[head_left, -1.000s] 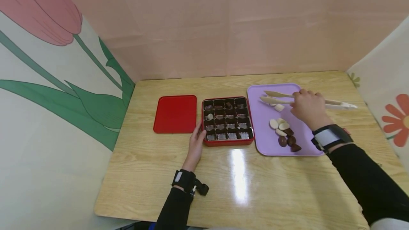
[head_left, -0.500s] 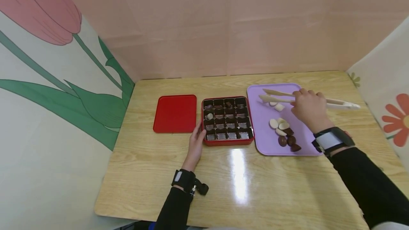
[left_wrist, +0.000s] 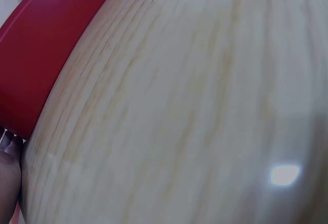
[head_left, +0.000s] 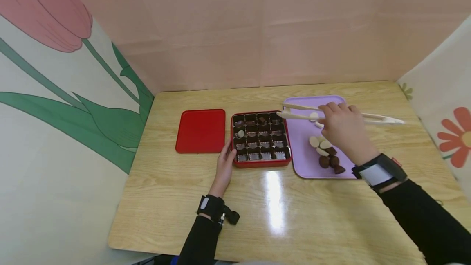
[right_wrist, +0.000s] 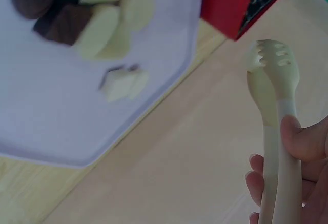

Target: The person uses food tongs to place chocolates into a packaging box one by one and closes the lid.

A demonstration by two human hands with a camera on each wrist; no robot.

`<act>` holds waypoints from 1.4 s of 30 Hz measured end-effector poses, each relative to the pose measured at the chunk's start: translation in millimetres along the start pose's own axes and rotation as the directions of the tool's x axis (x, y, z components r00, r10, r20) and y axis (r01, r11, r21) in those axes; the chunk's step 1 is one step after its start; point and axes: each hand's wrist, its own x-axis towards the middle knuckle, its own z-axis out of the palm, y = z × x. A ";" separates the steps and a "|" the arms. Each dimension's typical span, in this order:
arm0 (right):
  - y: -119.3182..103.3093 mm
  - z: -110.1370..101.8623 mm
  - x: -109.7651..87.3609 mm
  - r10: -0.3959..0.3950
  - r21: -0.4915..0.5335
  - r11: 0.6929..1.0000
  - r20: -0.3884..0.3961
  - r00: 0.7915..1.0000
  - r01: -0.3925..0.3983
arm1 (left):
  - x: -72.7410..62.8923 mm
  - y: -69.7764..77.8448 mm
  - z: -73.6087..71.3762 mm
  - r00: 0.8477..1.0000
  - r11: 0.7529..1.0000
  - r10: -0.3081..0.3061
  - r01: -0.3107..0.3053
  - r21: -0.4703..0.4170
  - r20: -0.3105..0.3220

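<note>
My right hand [head_left: 342, 130] holds a pair of cream tongs [right_wrist: 284, 152], thumb on one arm and fingers on the other. The tongs' tips reach over the far right corner of a red chocolate box [head_left: 262, 165] with a brown divided insert. A pale shape shows between the tips; I cannot tell whether it is a chocolate. Fairly straight, the fingers of my left hand [head_left: 223, 167] rest against the box's left side near its front corner. A white chocolate [head_left: 241, 133] and a few dark ones sit in the box's compartments.
A lilac tray [head_left: 305, 171] right of the box bears white chocolates [head_left: 314, 142] and dark chocolates [head_left: 324, 161]. Left of the box lies a red lid [head_left: 200, 131]. Fabric screens surround the back and sides of the wooden table [head_left: 158, 207].
My right hand has moved the tongs left, from above the tray to the box's far right corner. My left hand has stayed at the box's side.
</note>
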 end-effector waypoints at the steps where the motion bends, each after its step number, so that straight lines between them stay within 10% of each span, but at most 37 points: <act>1: -5.9 -0.2 1.8 -0.025 0.003 1.000 -0.010 1.000 0.025 | 0.0 0.0 -0.3 1.000 1.000 0.000 0.000 0.003 0.002; 17: -76.6 26.8 20.9 -0.201 0.005 0.980 0.032 0.979 0.200 | -0.8 -2.5 1.7 1.000 0.999 0.015 -0.015 0.030 0.023; 42: -70.3 34.7 15.9 -0.116 0.071 0.991 0.092 0.989 0.110 | 0.2 -1.4 1.1 0.999 1.000 0.009 -0.009 0.028 0.032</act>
